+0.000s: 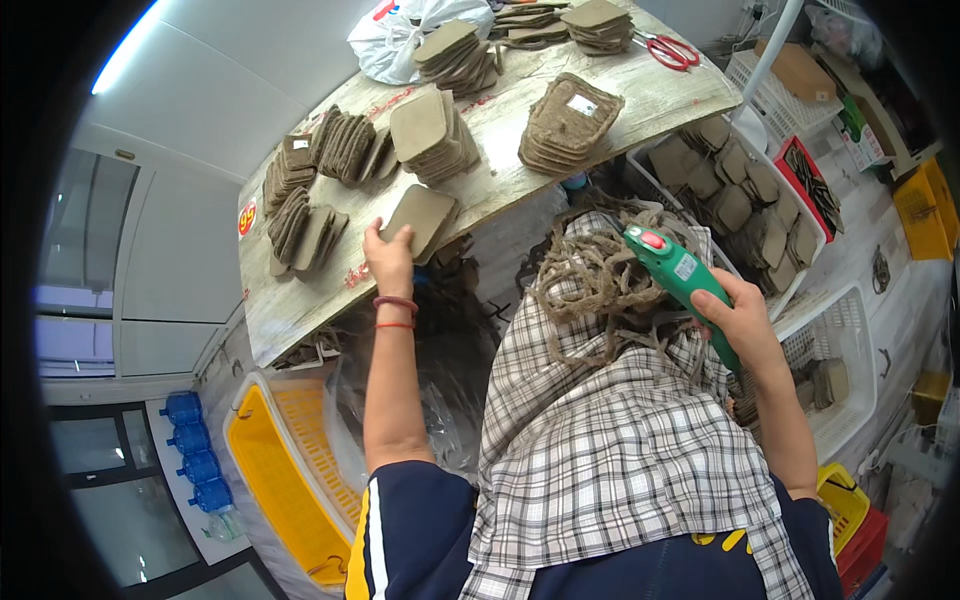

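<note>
My left hand (390, 252) is closed on the near edge of a flat, beige, rounded-square pad (428, 222) at the front edge of the worktable (482, 208). In my right hand (742, 312) is a green handheld electric cutter (682, 276) with a red button, its head pointing up and left above my lap. Under its tip lies a tangle of fuzzy brown offcut strips (600, 272), on the checked apron (610, 450). Beyond the held pad stands a stack of smooth beige pads (425, 130). A stack of shaggy-edged brown pads (570, 115) sits to its right.
Further pad piles (348, 148) line the table's left side. Red-handled scissors (672, 53) and a white plastic bag (405, 40) lie at the back. Right of my lap are a crate of pads (735, 185) and a white basket (840, 340). A yellow basket (262, 465) stands lower left.
</note>
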Tool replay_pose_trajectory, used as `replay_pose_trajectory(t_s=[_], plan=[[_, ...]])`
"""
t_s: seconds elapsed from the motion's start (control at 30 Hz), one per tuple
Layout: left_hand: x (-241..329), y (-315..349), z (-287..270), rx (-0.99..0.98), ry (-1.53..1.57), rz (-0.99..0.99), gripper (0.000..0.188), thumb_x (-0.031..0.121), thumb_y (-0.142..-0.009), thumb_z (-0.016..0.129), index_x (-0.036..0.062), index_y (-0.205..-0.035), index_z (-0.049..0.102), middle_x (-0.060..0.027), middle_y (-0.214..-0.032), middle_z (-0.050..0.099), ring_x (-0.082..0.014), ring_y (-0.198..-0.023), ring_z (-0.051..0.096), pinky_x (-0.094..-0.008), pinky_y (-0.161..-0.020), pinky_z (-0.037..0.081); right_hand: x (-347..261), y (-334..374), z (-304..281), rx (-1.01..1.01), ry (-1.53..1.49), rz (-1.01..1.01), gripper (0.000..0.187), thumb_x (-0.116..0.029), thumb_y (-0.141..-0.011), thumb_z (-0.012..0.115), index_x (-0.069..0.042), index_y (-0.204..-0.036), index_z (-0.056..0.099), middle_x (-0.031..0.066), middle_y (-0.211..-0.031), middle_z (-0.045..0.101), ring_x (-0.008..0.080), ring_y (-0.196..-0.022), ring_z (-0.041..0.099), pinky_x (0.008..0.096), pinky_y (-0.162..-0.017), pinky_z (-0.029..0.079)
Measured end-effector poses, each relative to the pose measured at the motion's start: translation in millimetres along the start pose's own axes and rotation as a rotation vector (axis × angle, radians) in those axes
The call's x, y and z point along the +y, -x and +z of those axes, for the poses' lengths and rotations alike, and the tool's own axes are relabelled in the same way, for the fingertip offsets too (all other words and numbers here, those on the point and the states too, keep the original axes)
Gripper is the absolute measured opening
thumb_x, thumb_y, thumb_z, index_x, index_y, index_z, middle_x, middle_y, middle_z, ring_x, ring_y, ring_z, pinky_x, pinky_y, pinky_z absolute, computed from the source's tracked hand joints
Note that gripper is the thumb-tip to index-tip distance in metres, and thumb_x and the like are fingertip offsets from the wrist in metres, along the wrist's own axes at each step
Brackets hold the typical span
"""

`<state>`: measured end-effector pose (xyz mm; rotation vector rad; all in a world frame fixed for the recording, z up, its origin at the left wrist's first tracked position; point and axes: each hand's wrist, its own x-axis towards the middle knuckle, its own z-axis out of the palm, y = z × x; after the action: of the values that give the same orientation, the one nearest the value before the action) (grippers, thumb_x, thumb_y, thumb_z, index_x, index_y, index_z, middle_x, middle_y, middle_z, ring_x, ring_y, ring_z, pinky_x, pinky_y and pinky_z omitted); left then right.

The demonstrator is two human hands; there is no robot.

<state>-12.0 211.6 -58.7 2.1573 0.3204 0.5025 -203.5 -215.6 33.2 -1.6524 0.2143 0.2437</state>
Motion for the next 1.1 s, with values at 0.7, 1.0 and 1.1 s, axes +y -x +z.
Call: replay_pose_trajectory(t_s=[0.7, 1.0, 1.1], plan=[[191.3, 50.9, 144.8, -0.156, -0.356, 0.927, 0.055, 0.032, -0.082, 0.068, -0.0037, -0.122, 0.054, -0.022, -0.13, 0.052, -0.0363, -0.126, 0.044, -0.0447, -0.109, 0.03, 11.4, 29.9, -24.7, 0.228, -0.065, -0.01, 0.039, -0.034, -0.088, 0.067, 0.0, -0.105, 0.061, 0.0007, -0.074, 0.057, 0.0066, -0.06, 0.052, 0.0235, -0.054, 0.045], [201.3, 33.7, 159.4, -0.273, -0.482, 0.858, 0.039, 0.009, -0.079, 0.053, 0.0002, -0.117, 0.057, -0.0213, -0.104, 0.062, -0.0356, -0.096, 0.059, -0.0459, -0.086, 0.044, 20.5, 33.9, -29.6, 0.259, -0.081, -0.027, 0.038, -0.032, -0.088, 0.067, 0.001, -0.105, 0.061, 0.0019, -0.074, 0.058, 0.0074, -0.061, 0.053, 0.0247, -0.055, 0.046], [203.3, 19.5, 154.2, -0.255, -0.476, 0.806, 0.032, 0.004, -0.08, 0.05, 0.0018, -0.11, 0.06, -0.0167, -0.092, 0.066, -0.0345, -0.086, 0.063, -0.0431, -0.078, 0.048, 11.8, 32.2, -27.0, 0.262, -0.083, -0.044, 0.038, -0.032, -0.088, 0.068, 0.001, -0.106, 0.061, 0.0019, -0.074, 0.058, 0.0072, -0.061, 0.053, 0.0245, -0.055, 0.045]])
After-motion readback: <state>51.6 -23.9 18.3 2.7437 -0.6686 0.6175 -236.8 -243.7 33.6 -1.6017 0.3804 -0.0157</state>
